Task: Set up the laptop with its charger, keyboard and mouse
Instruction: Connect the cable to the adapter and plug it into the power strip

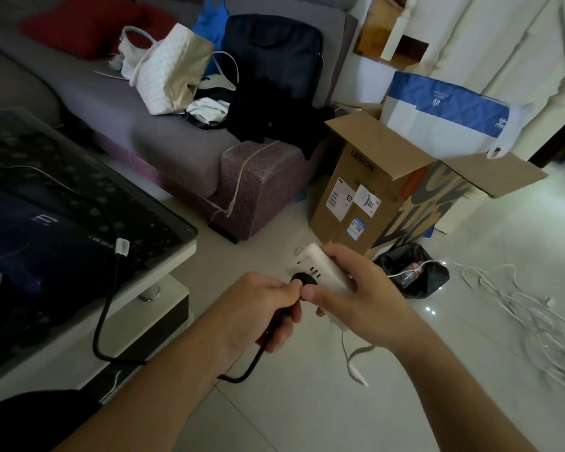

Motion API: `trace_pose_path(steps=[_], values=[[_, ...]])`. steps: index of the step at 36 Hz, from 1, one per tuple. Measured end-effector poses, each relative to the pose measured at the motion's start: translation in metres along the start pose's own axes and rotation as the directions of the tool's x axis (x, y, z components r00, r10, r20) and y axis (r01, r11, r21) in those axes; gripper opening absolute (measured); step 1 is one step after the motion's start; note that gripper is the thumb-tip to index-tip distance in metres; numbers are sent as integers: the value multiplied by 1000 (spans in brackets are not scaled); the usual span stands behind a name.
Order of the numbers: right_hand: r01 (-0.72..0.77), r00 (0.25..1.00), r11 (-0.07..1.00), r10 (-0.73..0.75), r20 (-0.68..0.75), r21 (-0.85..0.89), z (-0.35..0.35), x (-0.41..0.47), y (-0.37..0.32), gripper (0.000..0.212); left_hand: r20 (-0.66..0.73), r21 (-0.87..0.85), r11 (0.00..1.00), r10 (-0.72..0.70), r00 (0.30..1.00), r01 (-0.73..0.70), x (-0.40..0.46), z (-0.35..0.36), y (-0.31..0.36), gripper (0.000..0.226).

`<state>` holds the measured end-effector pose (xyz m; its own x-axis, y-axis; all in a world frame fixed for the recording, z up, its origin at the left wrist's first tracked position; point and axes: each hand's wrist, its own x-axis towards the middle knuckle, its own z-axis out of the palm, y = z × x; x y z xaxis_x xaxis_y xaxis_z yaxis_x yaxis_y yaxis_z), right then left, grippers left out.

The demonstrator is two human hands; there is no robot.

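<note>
- The left hand point(258, 308) had its grip curled round a black round charger plug point(302, 279), with the plug head sitting right against the sockets of a white plastic power strip point(323, 272).
- The right hand point(356, 298) was grasping that power strip from the far side, thumb lying across the front next to the plug, holding it up off the pale tiled floor point(307, 402).
- A thick black charger cable point(103, 318) ran from the left hand's fist, looped down low, then climbed up onto the dark glass-topped desk point(163, 220) on the left. There was a white tag wrapped on it near the desk edge.
- On the desk lay something dark blue with white lettering point(43, 223); couldn't tell what exactly, too dim.
- The strip's own white cord point(351, 357) dangled below the right hand.
- Further back: an open brown cardboard box printed LEGION point(362, 190) stood on the floor, with a blue-and-white paper shopping bag point(444, 112) behind it.
- A black bin bag point(415, 272) sat just right of the hands, and a tangle of white cables point(519, 308) was spread on the floor well over to the right.
- A grey sofa point(111, 102) behind was piled with a white handbag point(167, 70), dark clothes and a navy laptop bag point(274, 50).
</note>
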<state>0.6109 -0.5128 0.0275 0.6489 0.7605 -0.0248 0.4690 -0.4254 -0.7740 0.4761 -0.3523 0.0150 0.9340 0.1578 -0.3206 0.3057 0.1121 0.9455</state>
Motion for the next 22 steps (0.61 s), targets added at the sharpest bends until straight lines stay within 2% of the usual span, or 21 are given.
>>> trace_pose_path(steps=[6, 8, 11, 12, 14, 15, 17, 19, 22], values=[[-31, 999, 949, 21, 34, 313, -6, -4, 1, 41, 38, -29, 999, 29, 999, -28, -1, 0, 3, 45], [-42, 999, 926, 31, 35, 376, -6, -5, 2, 41, -34, 47, 997, 54, 998, -53, 2, -1, 1, 44], [-49, 998, 910, 31, 50, 411, -3, -6, 5, 42, -225, 194, 980, 86, 970, -41, 9, -5, -5, 51], [-55, 998, 899, 33, 58, 434, -2, -6, 5, 42, -252, 167, 985, 80, 964, -38, 12, -7, -6, 58], [-68, 996, 867, 34, 77, 494, 1, -6, 5, 43, -172, 43, 998, 58, 983, -51, 14, -8, -8, 67], [-72, 996, 852, 33, 84, 518, 3, -6, 4, 43, -89, -17, 998, 64, 994, -66, 14, -7, -8, 65], [-75, 995, 837, 30, 91, 541, 6, -5, 3, 43, 23, -100, 991, 95, 995, -92, 13, -5, -6, 47], [-72, 995, 839, 26, 91, 539, 8, -4, 2, 43, 15, -153, 983, 108, 994, -104, 11, -4, -4, 34], [-68, 996, 836, 26, 83, 545, 10, -2, -1, 41, -39, -191, 975, 108, 993, -113, 12, -4, -5, 31]])
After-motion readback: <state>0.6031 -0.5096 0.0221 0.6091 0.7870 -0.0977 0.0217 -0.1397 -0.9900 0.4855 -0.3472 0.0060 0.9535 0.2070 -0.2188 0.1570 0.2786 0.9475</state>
